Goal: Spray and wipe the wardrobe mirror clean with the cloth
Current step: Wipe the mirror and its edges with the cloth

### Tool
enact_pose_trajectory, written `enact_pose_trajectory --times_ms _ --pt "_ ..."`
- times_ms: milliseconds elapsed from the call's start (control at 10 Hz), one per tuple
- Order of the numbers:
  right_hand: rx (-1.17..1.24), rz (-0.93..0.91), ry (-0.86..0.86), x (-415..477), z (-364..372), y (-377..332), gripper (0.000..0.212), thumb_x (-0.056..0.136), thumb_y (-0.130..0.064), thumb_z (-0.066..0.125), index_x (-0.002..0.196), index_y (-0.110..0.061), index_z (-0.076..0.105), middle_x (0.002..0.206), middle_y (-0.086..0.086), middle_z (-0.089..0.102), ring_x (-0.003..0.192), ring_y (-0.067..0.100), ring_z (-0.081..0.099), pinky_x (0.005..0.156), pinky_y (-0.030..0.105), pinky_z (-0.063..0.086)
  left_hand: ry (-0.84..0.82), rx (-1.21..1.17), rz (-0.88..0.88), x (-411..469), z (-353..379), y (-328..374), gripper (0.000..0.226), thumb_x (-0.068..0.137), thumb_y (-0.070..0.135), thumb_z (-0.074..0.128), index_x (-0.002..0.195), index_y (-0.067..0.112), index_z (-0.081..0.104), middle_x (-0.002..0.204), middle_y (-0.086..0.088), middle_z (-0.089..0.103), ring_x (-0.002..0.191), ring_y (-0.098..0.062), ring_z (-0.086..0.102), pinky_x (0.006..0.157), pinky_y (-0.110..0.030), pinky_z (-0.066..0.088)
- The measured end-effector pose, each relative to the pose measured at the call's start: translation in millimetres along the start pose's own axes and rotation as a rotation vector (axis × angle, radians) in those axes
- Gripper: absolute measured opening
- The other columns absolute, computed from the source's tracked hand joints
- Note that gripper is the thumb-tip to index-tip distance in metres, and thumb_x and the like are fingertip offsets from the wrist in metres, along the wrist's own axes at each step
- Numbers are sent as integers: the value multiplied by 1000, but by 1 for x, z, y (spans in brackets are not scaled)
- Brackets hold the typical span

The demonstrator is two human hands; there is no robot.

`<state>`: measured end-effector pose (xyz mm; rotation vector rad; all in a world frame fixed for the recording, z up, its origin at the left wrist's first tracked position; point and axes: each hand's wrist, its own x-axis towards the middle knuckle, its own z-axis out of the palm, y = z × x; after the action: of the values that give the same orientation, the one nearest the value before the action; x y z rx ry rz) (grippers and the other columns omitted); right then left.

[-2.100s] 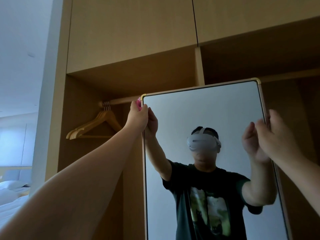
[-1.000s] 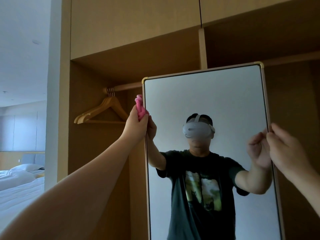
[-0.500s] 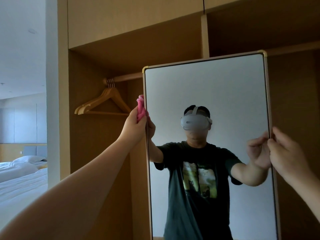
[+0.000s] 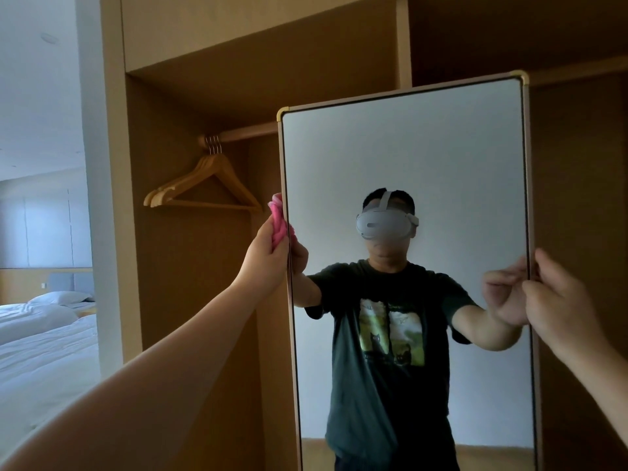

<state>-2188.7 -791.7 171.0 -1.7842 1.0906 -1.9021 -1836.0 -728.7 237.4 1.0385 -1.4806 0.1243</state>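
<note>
The tall wardrobe mirror (image 4: 404, 151) with a thin gold frame stands in front of me inside the open wooden wardrobe. My left hand (image 4: 263, 256) grips a bunched pink cloth (image 4: 278, 222) and holds it against the mirror's left frame edge at about mid-height. My right hand (image 4: 560, 300) holds the mirror's right edge, fingers curled round the frame. The glass reflects a person with both arms raised. No spray bottle is in view.
Wooden hangers (image 4: 204, 185) hang from the rail (image 4: 244, 133) left of the mirror. The wardrobe's side panel (image 4: 114, 198) stands further left, with a white bed (image 4: 44, 351) beyond it. A dark wardrobe compartment (image 4: 577, 198) lies behind the mirror's right side.
My left hand has slid the pink cloth down the mirror's left edge from the top corner to mid-height. My right hand has moved a little down the right edge and kept its hold.
</note>
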Motion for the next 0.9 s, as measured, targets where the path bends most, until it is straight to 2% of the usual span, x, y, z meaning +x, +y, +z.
enact_pose_trajectory --times_ms 100,200,300,400,500,600,700,800,900 --pt "0 -3 -2 -4 1 4 18 96 -11 43 96 -18 59 96 25 61 88 45 57 79 53 50 3 -33 -5 -8 3 0 52 100 7 39 150 14 24 150 -1 35 132 -15 40 99 -12 38" --pt "-20 0 7 -8 2 10 15 96 -12 44 98 -16 58 97 24 62 90 47 58 79 54 50 7 -15 -12 -15 4 -4 52 100 8 39 150 16 24 149 -2 38 130 -12 41 97 -15 39" --pt "-39 -14 7 -10 2 18 15 94 -14 44 97 -11 58 92 22 62 86 45 59 76 54 51 -9 -20 -46 -18 4 -15 50 101 11 38 149 17 26 149 2 39 134 -10 39 111 -31 34" --pt "-44 1 6 -9 4 25 18 97 -9 42 107 -9 57 92 17 61 90 36 60 81 47 50 -24 -7 -45 -23 5 -21 53 100 10 38 150 17 23 154 8 30 138 -5 31 111 -18 28" --pt "-58 -5 -13 -11 5 31 14 100 -6 39 102 -10 52 90 12 58 91 15 61 81 35 49 -40 -21 -57 -31 7 -27 50 100 8 38 149 12 26 154 0 32 135 -7 36 108 -18 32" --pt "-89 -11 -5 -17 3 32 13 100 -12 43 96 -20 53 87 2 60 83 0 59 70 25 44 -16 -28 -102 -40 13 -28 49 100 10 40 148 14 30 144 12 44 127 -4 45 102 -15 38" --pt "-108 -25 14 -22 3 28 9 100 -13 44 98 -11 52 87 4 59 78 2 57 70 25 44 4 -55 -113 -47 16 -28 50 100 9 42 148 17 29 136 21 40 122 5 42 95 -3 34" --pt "-105 -23 6 -24 4 24 11 101 -12 44 103 -5 52 89 8 59 84 11 58 77 36 45 -23 -27 -122 -50 15 -31 51 100 11 40 149 20 27 137 18 40 124 3 41 100 -13 34" --pt "-91 10 -4 -21 5 26 25 102 -15 43 122 -3 50 95 5 60 97 19 57 87 36 44 -40 -9 -120 -52 14 -35 54 100 11 40 151 21 22 141 23 33 126 7 35 94 -3 30"
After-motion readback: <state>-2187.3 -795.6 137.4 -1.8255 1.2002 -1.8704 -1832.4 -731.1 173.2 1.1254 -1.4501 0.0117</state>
